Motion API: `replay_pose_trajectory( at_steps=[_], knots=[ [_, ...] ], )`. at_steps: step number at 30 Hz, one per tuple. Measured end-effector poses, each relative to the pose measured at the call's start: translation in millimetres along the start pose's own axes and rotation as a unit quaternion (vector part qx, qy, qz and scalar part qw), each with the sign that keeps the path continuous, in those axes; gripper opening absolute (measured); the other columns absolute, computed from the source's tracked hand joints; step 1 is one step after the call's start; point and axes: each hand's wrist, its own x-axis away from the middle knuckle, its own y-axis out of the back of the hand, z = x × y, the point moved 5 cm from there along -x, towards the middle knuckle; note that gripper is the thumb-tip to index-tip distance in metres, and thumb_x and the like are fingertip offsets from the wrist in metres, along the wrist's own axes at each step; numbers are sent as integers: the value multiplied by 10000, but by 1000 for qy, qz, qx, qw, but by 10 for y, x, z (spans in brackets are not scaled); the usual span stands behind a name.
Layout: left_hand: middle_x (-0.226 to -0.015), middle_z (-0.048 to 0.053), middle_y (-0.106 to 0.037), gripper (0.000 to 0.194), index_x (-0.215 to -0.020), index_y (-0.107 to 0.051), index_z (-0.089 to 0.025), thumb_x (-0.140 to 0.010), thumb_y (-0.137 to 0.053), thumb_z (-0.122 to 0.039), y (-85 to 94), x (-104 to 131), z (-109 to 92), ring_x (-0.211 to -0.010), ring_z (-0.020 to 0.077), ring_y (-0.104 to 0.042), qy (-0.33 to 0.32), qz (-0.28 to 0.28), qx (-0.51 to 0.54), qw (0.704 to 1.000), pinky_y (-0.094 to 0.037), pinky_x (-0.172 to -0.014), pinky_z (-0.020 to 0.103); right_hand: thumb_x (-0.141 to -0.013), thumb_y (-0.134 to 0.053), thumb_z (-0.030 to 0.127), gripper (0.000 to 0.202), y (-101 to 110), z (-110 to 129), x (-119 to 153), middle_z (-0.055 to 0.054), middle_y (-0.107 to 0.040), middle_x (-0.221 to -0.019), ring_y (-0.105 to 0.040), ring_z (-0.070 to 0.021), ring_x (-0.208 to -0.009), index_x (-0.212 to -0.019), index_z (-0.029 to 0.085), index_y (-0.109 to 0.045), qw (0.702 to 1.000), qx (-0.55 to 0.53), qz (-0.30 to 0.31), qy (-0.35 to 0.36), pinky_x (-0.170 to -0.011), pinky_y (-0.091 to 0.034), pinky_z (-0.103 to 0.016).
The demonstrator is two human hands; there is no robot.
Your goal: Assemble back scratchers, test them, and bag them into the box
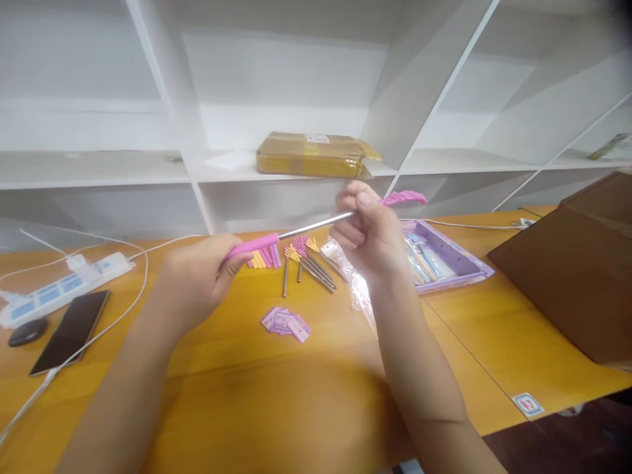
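Observation:
Stretched between my hands is a back scratcher (316,225) with a metal rod, a pink handle sleeve and a pink claw head. My left hand (197,280) is wrapped round the pink sleeve. Near the head, my right hand (368,227) pinches the rod, and the pink claw sticks out past its fingers. On the table behind lie several metal rods (316,271) with pink and orange hand-shaped heads. Beside them are several loose pink, orange and purple sleeves (264,257). A small pile of purple printed cards (286,322) lies closer to me.
At right stand a purple tray (457,260) holding wrapped pieces and a large brown carton (567,270). Clear plastic bags (353,276) lie beside the tray. A power strip (69,286), phone (72,329), mouse (27,332) and cables are at left. A taped box (311,155) sits on the shelf.

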Motion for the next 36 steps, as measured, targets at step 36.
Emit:
replay_pose_trajectory(
  at_steps=[36],
  knots=[
    [-735,-30,-615,165,-1124,-780,-314,-1037,-651,-367,309,34,281,-652,105,-539,-95,-128,-43,986,-357,-586,249,-886,-780,452,274,299,137,-31,26,-525,-714,-334,-53,-477,-858,227,-626,988,129,-46,71,-383,-194,-223]
  ],
)
